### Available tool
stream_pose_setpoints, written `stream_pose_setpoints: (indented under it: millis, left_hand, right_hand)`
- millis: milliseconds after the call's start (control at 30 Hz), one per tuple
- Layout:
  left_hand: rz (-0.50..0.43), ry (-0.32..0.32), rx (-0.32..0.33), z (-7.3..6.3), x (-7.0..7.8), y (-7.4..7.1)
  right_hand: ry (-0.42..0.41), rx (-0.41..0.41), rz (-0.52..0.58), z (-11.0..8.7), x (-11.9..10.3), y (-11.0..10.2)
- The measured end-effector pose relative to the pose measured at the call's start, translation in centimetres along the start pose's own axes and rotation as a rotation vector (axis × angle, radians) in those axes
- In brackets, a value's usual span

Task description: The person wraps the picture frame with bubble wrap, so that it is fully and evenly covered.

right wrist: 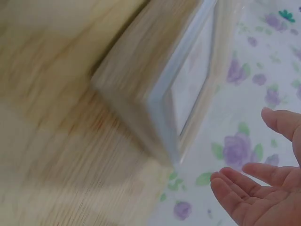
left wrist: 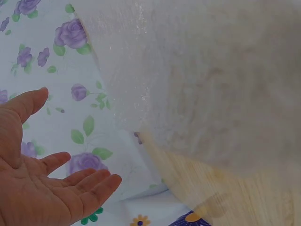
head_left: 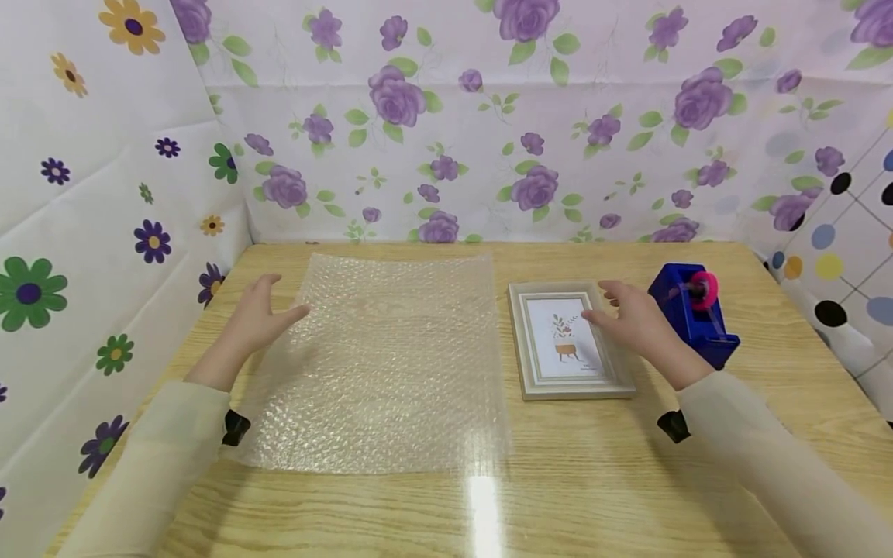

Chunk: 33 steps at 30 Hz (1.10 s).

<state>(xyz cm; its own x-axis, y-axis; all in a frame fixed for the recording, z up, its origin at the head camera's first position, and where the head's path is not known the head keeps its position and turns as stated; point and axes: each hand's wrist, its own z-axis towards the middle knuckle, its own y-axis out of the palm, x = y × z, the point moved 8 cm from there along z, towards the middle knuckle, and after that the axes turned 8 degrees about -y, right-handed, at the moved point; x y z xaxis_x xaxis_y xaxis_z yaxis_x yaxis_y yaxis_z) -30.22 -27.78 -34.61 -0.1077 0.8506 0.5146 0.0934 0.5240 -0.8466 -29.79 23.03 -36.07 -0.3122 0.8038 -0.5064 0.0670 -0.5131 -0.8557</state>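
Observation:
A sheet of clear bubble wrap (head_left: 391, 364) lies flat on the left and middle of the table. My left hand (head_left: 254, 322) hovers over its left edge, thumb apart from the fingers, holding nothing. To the right of the sheet lies a picture frame (head_left: 526, 380), face up, with a potted-plant print inside a pale border. Over the frame's right side is my right hand (head_left: 638, 325), fingers spread and relaxed with nothing in them. In the right wrist view the picture frame (right wrist: 136, 89) shows its thick wood-toned side, apart from the fingertips (right wrist: 221, 181).
A blue tape dispenser (head_left: 680, 298) with a pink-cored roll stands just beyond my right hand. Flowered cloth (head_left: 481, 124) hangs behind the wooden table (head_left: 349, 515), with more patterned cloth along both sides.

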Motion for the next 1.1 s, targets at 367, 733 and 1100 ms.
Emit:
stream_pose_setpoints:
  millis: [367, 733, 1100]
  left_hand:
    - [-0.009, -0.069, -0.078, 0.2, -1.6, 1.1]
    - [-0.011, -0.143, -0.168, 0.4, -2.9, 1.8]
    - [0.004, -0.154, -0.185, 0.4, -3.6, 2.2]
  right_hand:
    - [-0.056, 0.024, 0.082, -1.1, -4.0, 1.7]
    - [-0.11, 0.022, 0.207, -2.1, -7.1, 4.0]
    - [-0.08, -0.03, 0.333, -1.8, -8.3, 6.5]
